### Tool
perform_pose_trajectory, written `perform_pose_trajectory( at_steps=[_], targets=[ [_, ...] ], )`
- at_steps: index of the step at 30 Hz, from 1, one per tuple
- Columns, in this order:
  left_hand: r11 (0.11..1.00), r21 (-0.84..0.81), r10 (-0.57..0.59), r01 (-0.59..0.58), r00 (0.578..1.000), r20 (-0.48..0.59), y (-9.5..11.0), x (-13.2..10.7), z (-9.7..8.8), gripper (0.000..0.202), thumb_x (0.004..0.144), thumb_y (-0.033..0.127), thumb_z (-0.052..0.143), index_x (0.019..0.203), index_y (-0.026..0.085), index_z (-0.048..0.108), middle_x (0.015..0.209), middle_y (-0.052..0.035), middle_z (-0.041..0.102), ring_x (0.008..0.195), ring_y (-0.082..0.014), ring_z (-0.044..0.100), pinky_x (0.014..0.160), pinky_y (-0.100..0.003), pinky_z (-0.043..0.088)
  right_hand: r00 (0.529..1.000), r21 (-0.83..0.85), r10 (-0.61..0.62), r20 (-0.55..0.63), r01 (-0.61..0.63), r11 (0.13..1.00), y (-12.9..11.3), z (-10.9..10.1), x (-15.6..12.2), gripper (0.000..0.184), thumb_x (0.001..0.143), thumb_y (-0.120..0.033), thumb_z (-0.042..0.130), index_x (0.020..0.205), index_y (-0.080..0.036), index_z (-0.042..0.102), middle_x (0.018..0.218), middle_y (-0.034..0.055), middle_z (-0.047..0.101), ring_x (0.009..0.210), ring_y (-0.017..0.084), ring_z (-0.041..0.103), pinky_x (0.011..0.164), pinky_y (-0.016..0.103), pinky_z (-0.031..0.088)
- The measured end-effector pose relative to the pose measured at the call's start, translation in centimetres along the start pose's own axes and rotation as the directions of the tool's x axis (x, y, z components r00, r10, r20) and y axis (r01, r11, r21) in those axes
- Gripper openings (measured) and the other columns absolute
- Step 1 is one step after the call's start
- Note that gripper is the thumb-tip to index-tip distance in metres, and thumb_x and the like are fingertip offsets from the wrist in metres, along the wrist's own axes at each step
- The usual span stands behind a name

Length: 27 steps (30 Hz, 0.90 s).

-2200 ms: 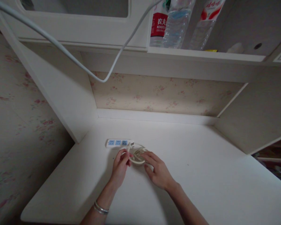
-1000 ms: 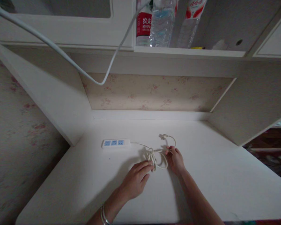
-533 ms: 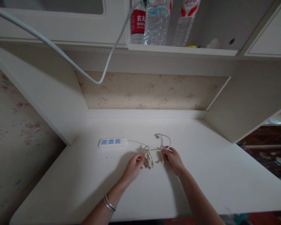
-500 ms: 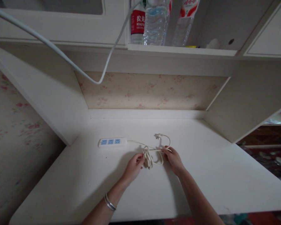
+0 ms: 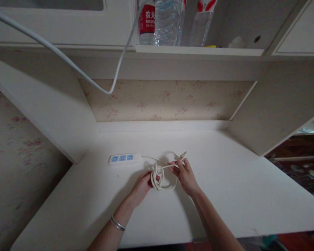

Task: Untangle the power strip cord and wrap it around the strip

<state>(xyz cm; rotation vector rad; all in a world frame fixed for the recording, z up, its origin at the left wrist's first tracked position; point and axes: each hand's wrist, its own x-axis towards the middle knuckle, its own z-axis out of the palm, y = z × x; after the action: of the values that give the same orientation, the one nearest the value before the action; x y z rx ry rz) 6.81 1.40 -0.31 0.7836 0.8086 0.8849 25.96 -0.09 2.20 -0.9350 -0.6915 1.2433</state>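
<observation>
A white power strip (image 5: 124, 158) with blue socket faces lies on the white desk. Its pale cord (image 5: 159, 178) runs off to the right and is gathered into a loose coil. My left hand (image 5: 142, 186) grips the left side of that coil, fingertips partly hidden behind the loops. To the right, my right hand (image 5: 183, 174) pinches the cord near its plug end. The plug (image 5: 183, 155) sticks up just above the right fingers, somewhat blurred. One wide loop of cord hangs between the two hands.
Overhead, a shelf (image 5: 199, 51) holds several plastic bottles (image 5: 167, 24). A thick white cable (image 5: 75, 68) hangs down at the upper left, in front of the cabinet. White side panels (image 5: 272, 104) flank the desk (image 5: 225, 195), whose front edge is close to me.
My right hand has lifted the plug end off the desk and moved slightly left. The coil in my left hand has turned and opened into rounder loops. The view has shifted a little.
</observation>
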Motion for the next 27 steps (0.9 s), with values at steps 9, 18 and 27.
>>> perform_pose_trajectory(
  at_steps=[9, 18, 27],
  targets=[
    [0.982, -0.167, -0.078, 0.087, 0.995, 0.061, 0.8, -0.5, -0.7, 0.026, 0.083, 0.033, 0.062, 0.089, 0.01, 0.07, 0.084, -0.0097, 0.071, 0.07, -0.015, 0.062, 0.069, -0.027, 0.048, 0.998, -0.118, -0.04, 0.054, 0.047, 0.992, 0.9, 1.4, -0.5, 0.031, 0.082, -0.053, 0.06, 0.092, -0.025, 0.05, 0.089, -0.0007, 0.064, 0.088, 0.015, 0.065, 0.09, 0.037, 0.05],
    [0.97, -0.21, -0.116, 0.121, 0.993, 0.037, 0.4, -0.3, -1.2, 0.019, 0.081, 0.023, 0.058, 0.086, 0.009, 0.07, 0.077, -0.0085, 0.071, 0.064, -0.0142, 0.061, 0.065, -0.026, 0.048, 0.996, -0.261, -0.033, 0.082, 0.053, 0.964, 1.7, 3.0, -1.0, 0.034, 0.082, -0.057, 0.058, 0.089, -0.024, 0.052, 0.087, 0.0009, 0.065, 0.086, 0.015, 0.064, 0.087, 0.038, 0.052],
    [0.97, -0.212, -0.116, 0.117, 0.993, 0.018, 0.7, -0.1, -0.9, 0.02, 0.08, 0.029, 0.057, 0.077, 0.012, 0.068, 0.076, -0.0068, 0.069, 0.064, -0.0128, 0.061, 0.063, -0.024, 0.048, 0.993, -0.302, -0.025, 0.114, 0.058, 0.952, 2.6, 3.5, -1.0, 0.031, 0.084, -0.055, 0.056, 0.093, -0.025, 0.053, 0.087, 0.001, 0.065, 0.084, 0.016, 0.065, 0.088, 0.037, 0.052]
  ],
)
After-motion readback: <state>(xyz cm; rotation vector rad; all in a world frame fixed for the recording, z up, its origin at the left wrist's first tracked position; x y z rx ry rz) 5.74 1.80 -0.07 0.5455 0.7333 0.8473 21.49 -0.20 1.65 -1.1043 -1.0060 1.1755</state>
